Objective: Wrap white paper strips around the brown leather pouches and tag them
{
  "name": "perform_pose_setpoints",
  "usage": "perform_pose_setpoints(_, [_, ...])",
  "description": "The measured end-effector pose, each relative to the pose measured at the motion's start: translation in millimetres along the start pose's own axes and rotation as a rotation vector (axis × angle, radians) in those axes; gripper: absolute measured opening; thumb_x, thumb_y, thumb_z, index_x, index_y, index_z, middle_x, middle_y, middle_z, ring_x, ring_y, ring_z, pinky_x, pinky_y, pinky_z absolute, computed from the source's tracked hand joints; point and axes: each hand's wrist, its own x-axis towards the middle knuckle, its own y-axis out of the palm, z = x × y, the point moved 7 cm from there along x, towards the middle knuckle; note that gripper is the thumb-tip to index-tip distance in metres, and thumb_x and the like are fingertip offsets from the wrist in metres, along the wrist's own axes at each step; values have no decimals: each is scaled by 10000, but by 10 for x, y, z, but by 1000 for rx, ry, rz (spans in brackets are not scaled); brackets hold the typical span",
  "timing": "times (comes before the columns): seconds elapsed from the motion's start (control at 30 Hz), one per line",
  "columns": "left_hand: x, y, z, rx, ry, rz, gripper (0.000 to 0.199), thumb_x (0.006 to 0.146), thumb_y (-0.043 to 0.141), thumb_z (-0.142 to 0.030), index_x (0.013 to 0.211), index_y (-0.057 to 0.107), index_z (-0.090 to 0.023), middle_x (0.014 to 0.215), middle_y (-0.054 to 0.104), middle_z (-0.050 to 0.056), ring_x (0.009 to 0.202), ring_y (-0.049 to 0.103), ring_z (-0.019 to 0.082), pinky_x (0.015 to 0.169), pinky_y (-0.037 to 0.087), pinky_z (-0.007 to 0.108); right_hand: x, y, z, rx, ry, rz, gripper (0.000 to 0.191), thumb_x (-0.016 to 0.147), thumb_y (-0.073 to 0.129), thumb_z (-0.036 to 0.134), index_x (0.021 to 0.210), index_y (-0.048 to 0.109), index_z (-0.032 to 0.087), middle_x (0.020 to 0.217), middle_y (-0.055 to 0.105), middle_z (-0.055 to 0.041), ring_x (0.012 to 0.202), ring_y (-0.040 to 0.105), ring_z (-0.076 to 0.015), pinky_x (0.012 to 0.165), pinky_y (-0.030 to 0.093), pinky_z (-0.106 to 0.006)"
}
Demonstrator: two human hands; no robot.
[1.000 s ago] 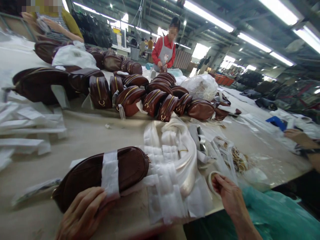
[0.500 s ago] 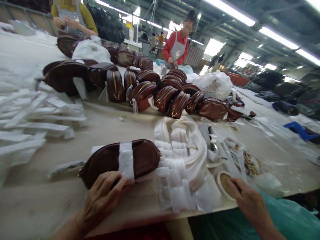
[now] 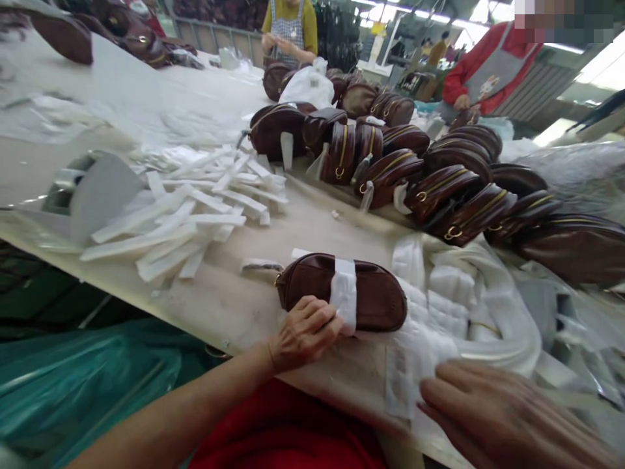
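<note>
A dark brown leather bag [image 3: 378, 299] lies on its side on the table, a white wrapping strip [image 3: 344, 290] around its middle. My left hand [image 3: 306, 331] is closed at the bag's near edge, its fingertips pressing the end of the strip against the leather. To the right, my right hand [image 3: 502, 407] is over the table's near edge, somewhat blurred, thumb and fingers drawn together in a pinch. Whatever is between them, if anything, cannot be made out. Beside the bag sits a bundle of white padded material [image 3: 452, 293], partly behind my right hand.
Many white strips [image 3: 190, 215] are heaped at the left, near a grey-white roll [image 3: 105, 195]. Rows of brown zipped bags [image 3: 390, 172] stand across the back. Two co-workers are beyond them, one in a red sleeve [image 3: 454, 85]. Teal plastic [image 3: 97, 384] hangs below the table edge.
My right hand has left the tape roll and come left toward the bag. My left hand stays on the bag and strip. The view has turned left.
</note>
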Motion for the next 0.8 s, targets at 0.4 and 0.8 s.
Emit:
perform_pose_setpoints(0.4, [-51,12,28,-29,12,-15,108,861,496,-103,958,541,-96,903,596,85,818,533,178,735,447,337,1449,138,-156,-160,-245,324,205,871,498,136,685,582,154,617,550,-8,533,426,-95,539,231,-260])
perform_pose_setpoints(0.8, [-27,17,59,-88,1,2,122,867,467,-92,940,560,-63,848,586,87,781,532,186,696,452,338,1704,373,-397,-29,-17,564,63,793,602,175,759,655,172,618,619,4,539,490,-85,493,243,-200])
